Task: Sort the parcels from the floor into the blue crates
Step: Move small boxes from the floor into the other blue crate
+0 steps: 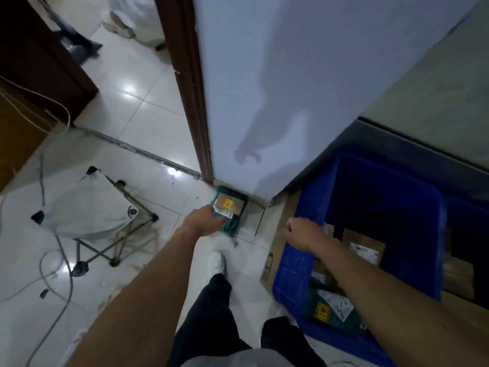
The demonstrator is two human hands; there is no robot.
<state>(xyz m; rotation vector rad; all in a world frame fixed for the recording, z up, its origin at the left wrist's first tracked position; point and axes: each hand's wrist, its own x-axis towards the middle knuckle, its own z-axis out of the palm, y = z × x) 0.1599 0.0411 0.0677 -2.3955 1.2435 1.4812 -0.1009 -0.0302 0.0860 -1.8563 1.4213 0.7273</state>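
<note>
Parcel pickup beside blue crate (293,260).
Right hand (301,231) sits over the crate's left rim, fingers curled, grip unclear. Farther ahead, left hand (203,218) grips green parcel (230,207), left of the crate at the wall's (291,88) foot, long axis pointing away.

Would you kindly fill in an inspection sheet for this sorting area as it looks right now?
Surface: glossy white tiled floor, smudged in places.
Job's things: green parcel with a brown box on it, at the wall corner; blue crate holds several parcels.
Clutter: folding stool with a grey fabric seat.
Hands: left hand grips the green parcel; right hand is over the crate's rim, grip unclear.
Cables: grey cable trails across the floor.
Surroundings: white wall, brown door frame.
</note>
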